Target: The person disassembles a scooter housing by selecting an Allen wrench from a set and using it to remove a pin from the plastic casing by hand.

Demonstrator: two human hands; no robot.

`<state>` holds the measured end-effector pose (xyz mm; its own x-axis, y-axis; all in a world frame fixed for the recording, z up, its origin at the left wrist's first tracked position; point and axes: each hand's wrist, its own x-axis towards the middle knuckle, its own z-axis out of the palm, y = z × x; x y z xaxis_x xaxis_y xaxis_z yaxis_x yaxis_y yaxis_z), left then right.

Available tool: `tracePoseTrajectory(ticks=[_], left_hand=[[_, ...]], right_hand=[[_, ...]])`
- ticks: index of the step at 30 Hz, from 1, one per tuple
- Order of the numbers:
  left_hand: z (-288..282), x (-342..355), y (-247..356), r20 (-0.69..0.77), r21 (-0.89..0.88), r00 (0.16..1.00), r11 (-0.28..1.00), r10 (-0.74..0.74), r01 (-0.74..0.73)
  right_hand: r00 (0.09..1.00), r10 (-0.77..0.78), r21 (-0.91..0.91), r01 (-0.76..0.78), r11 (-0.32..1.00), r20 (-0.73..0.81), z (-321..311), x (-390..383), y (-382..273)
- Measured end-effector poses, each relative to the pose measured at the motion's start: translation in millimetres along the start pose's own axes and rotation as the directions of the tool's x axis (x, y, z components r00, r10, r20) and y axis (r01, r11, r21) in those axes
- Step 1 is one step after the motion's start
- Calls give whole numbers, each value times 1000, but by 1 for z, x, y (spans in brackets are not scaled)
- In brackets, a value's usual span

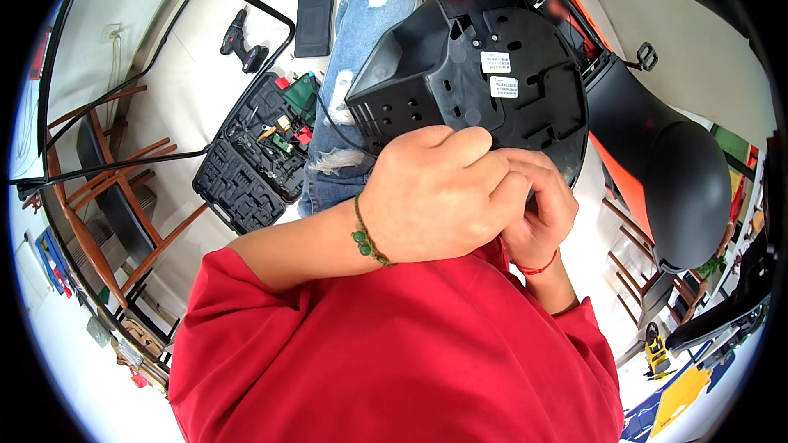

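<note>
A large black plastic housing, with ribs, slots, screw holes and two white labels, rests tilted on my lap in front of me. At its near edge my left hand, wearing a green-beaded bracelet, is closed with its back toward me. What its fingers pinch is hidden behind the knuckles. My right hand, with a red string at the wrist, is curled against the left one, fingers bent over the housing's near rim. Any small thing between the two hands is out of sight. A thin black cable runs to the housing's left side.
An open black tool case with assorted tools lies on the floor at left. Beyond it are a cordless drill and a flat black box. An orange-and-black vehicle with a black seat stands at right. Wooden chairs stand at far left.
</note>
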<state>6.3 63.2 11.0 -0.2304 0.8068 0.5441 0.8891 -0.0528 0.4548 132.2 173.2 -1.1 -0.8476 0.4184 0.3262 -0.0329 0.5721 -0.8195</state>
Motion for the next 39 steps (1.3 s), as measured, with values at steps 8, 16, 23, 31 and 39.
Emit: tracePoseTrajectory(ticks=[8,16,23,31,39], left_hand=[[-9,-5,5,154,-374,938,860,-311,347],[-11,-2,-17,273,-569,958,788,-89,236],[-12,-2,-29,482,-696,876,598,-22,397],[-13,0,-35,525,-699,851,561,-21,445],[-2,7,-16,153,-358,986,927,-60,112]], right_hand=[[1000,11,-7,-11,1000,-11,-2,-3,1],[999,43,57,-44,997,23,-2,-5,4],[990,143,168,-144,975,20,-4,-10,8],[984,174,198,-180,964,48,-4,-11,7],[999,47,56,-48,997,14,5,-6,7]])
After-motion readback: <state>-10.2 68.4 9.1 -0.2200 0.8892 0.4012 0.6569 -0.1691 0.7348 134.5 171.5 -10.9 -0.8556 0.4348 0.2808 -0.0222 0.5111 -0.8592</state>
